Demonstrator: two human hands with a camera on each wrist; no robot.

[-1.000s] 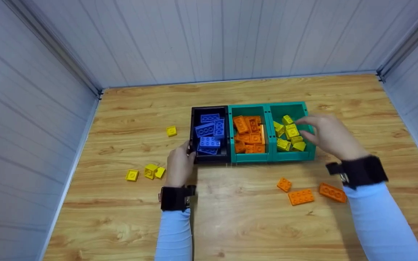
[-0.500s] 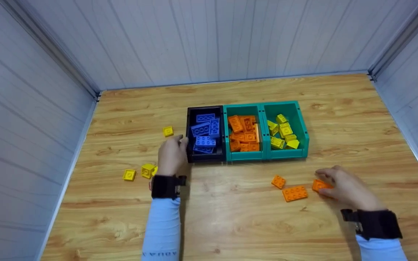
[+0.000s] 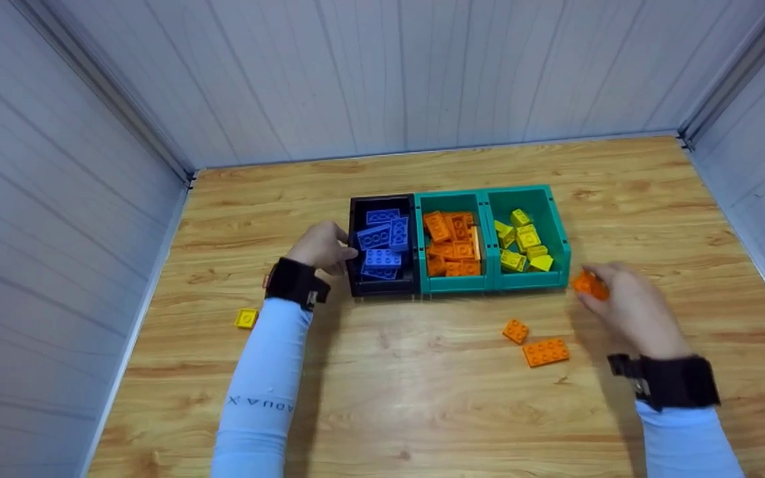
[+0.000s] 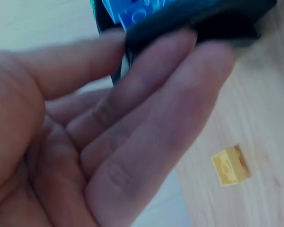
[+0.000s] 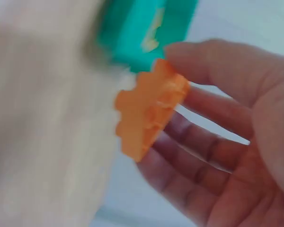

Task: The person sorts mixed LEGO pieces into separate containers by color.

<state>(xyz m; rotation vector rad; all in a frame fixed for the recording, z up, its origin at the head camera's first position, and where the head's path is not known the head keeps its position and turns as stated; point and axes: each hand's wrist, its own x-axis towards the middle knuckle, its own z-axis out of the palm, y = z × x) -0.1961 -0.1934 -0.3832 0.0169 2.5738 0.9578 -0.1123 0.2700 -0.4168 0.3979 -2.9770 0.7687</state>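
My right hand pinches an orange building brick between thumb and fingers, just right of the green bins' front corner. Its studs show in the right wrist view, where the orange brick is tilted. My left hand holds the left side wall of the black bin, its thumb at the rim and its fingers outside. Blue bricks fill the black bin. Orange bricks lie in the middle green bin, yellow bricks in the right green bin.
Two loose orange bricks, a small one and a longer one, lie in front of the bins. One yellow brick sits left of my left forearm, which hides part of the table. Panel walls enclose the tabletop.
My right hand went from the yellow bin down to the orange brick, picked it up, and has lifted it towards the bins. My left hand moved further up along the black bin's side.
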